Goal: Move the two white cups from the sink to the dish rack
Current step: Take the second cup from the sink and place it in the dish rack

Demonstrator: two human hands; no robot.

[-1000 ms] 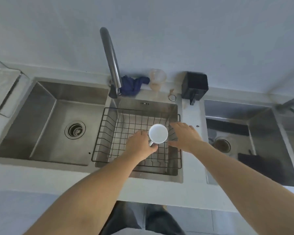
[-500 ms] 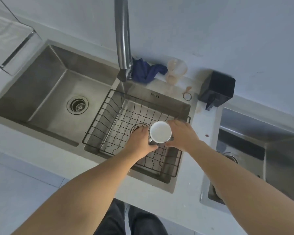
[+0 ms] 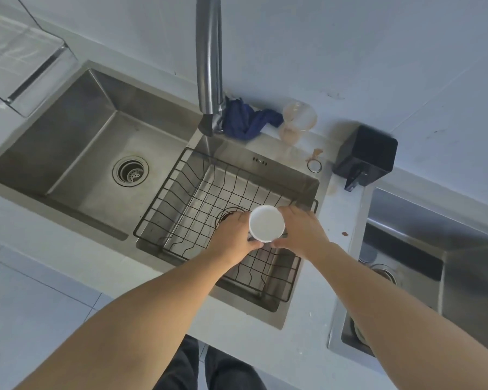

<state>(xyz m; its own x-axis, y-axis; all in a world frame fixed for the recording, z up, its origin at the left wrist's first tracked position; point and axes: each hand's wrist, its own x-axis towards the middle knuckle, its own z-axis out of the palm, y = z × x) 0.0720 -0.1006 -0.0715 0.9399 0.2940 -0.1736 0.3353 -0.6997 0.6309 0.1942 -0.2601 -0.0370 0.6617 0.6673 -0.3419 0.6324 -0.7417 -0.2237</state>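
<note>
One white cup (image 3: 266, 222) is upside down, its flat bottom facing me, over the right part of the black wire dish rack (image 3: 181, 190). My left hand (image 3: 233, 237) grips its left side. My right hand (image 3: 300, 230) presses against its right side. The rack sits inside the right basin of the steel sink (image 3: 68, 153). I see only one white cup; whether another lies under my hands is hidden.
A tall steel faucet (image 3: 209, 66) rises behind the rack. A blue cloth (image 3: 248, 121), a clear plastic cup (image 3: 297, 121) and a black box (image 3: 365, 157) stand along the back counter. A second sink (image 3: 412, 249) is to the right. The left basin has a drain (image 3: 130, 171).
The view has tilted and shifted right. My right hand has closed in against the cup's right side; both hands and the cup stay over the rack's right part.
</note>
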